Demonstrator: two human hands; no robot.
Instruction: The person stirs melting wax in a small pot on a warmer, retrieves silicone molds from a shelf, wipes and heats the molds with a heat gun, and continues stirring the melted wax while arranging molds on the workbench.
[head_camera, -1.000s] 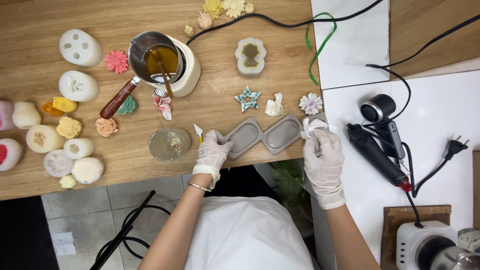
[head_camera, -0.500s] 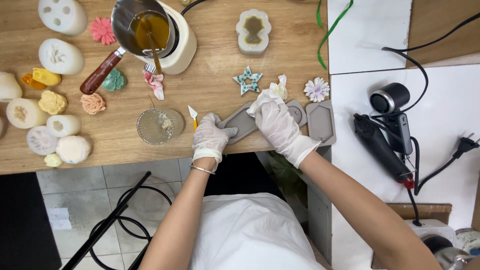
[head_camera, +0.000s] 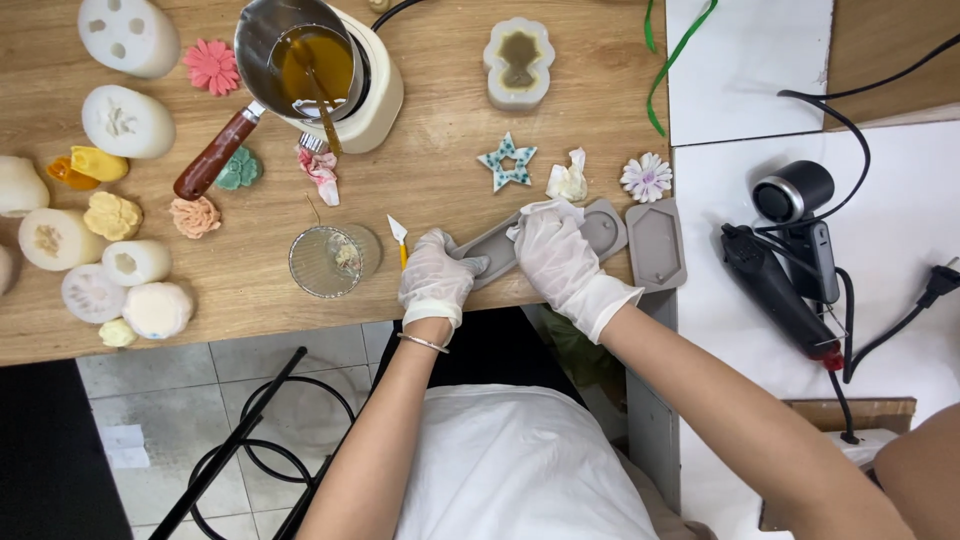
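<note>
Under both gloved hands, at the near edge of the wooden table, lies a grey silicone mould. The left hand curls its fingers over the mould's left end, pinning it down. The right hand presses a white tissue onto the mould's middle, fingers closed around it. Just right of those fingers lies a second grey mould.

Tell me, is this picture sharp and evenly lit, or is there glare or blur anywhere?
Head view: soft, even light with faint shadows; both gloved hands, left hand and right hand, look sharp on the grey mould; a bright reflection sits on the liquid in the metal pot; the white board is nearly washed out.
</note>
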